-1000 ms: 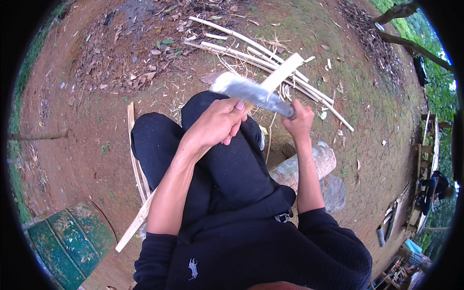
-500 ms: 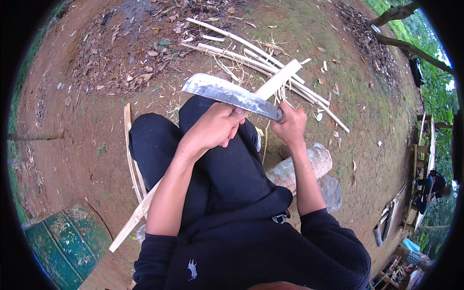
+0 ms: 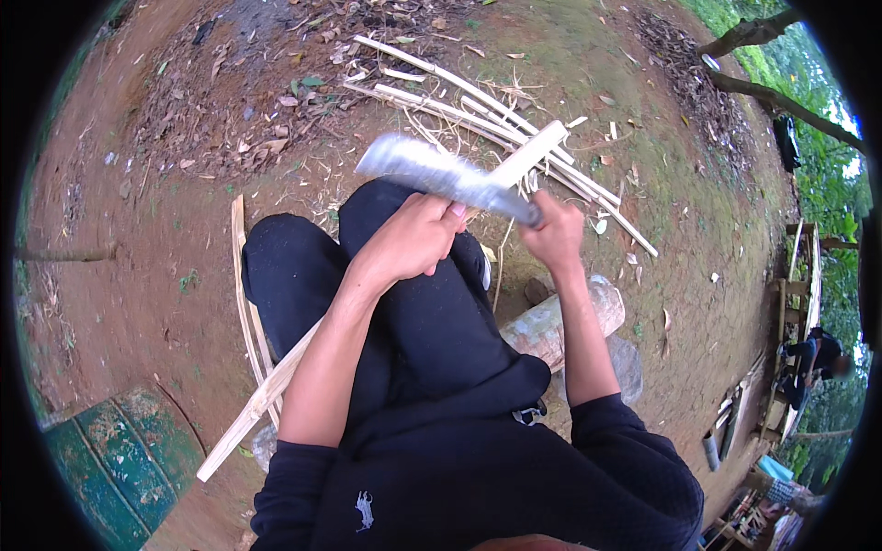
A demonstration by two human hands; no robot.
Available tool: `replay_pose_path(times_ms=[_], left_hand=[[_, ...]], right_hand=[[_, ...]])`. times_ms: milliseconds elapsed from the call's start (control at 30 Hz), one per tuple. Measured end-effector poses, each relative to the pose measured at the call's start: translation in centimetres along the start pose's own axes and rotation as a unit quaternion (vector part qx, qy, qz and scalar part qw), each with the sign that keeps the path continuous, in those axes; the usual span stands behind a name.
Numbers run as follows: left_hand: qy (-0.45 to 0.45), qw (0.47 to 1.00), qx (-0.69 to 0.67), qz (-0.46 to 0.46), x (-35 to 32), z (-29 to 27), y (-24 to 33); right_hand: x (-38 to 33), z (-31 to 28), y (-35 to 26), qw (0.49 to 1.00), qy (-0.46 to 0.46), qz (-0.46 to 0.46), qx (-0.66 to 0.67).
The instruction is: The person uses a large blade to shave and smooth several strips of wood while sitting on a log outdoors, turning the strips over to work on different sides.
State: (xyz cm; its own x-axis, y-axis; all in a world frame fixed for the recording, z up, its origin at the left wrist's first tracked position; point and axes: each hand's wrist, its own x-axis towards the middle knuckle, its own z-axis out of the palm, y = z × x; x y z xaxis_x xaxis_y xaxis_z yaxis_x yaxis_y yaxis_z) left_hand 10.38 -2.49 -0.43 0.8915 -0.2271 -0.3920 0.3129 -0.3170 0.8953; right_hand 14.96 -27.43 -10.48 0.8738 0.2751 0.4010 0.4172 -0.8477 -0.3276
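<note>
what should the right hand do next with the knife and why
Probably push the knife a little along the pale strip, away from the left hand: the right hand grips the knife, which crosses the strip close to the left hand's fingers, and bare strip extends beyond it.

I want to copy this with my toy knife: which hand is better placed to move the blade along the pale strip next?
Probably the right hand: it grips the big knife, whose blade crosses the pale strip. The left hand is holding that strip.
</note>
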Motion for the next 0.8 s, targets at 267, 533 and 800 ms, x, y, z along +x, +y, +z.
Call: replay_pose_path(times_ms=[267, 533, 800], left_hand=[[-0.034, 0.999, 0.006, 0.009, -0.9, -0.7, 0.2], [0.02, 0.993, 0.096, 0.068, 0.2, -0.1, -1.7], [0.04, 0.98, 0.175, 0.09, 0.0, 0.7, -1.1]], right_hand=[[0.7, 0.4, 15.1, 0.916, 0.092, 0.388, -0.041], [-3.8, -2.1, 3.1, 0.948, 0.041, 0.266, 0.171], [-0.9, -2.3, -4.4, 0.987, -0.068, 0.118, 0.082]])
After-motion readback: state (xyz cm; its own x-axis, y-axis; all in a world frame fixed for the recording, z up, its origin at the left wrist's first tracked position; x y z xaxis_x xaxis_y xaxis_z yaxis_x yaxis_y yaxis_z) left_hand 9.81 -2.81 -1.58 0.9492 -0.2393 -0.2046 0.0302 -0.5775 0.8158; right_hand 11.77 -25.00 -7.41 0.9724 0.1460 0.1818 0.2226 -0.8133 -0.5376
